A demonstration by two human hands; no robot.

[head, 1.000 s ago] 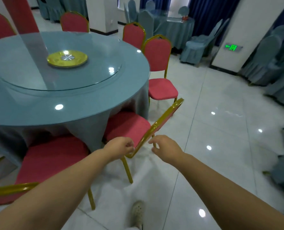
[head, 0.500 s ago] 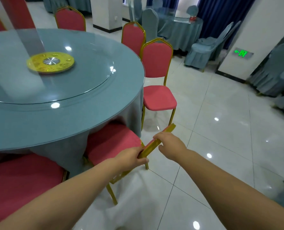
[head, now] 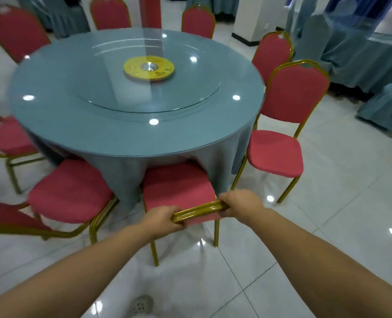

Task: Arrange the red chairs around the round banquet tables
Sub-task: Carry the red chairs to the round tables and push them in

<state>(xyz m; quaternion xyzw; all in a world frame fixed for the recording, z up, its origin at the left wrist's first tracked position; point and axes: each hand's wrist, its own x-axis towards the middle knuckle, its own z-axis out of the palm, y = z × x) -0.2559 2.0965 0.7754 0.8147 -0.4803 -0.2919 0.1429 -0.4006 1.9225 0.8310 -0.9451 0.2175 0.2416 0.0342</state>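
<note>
A red chair (head: 176, 184) with a gold frame stands right in front of me, its seat partly under the cloth of the round banquet table (head: 130, 136). My left hand (head: 161, 218) grips the left end of the chair's gold top rail, and my right hand (head: 239, 201) grips the right end. Another red chair (head: 277, 152) stands close on the right, and a third (head: 69, 191) on the left. Several more red chairs ring the far side of the table.
A glass turntable with a yellow centre disc (head: 149, 68) lies on the table. Grey-covered chairs (head: 387, 106) and a covered table (head: 362, 53) stand at the right. A white pillar (head: 257, 17) rises behind. My shoe (head: 140, 306) shows at the bottom on the white tiled floor.
I have swung round to face the table square on. The chair has turned with its back towards me and its seat slid under the tablecloth. Both hands stay on the top rail.
</note>
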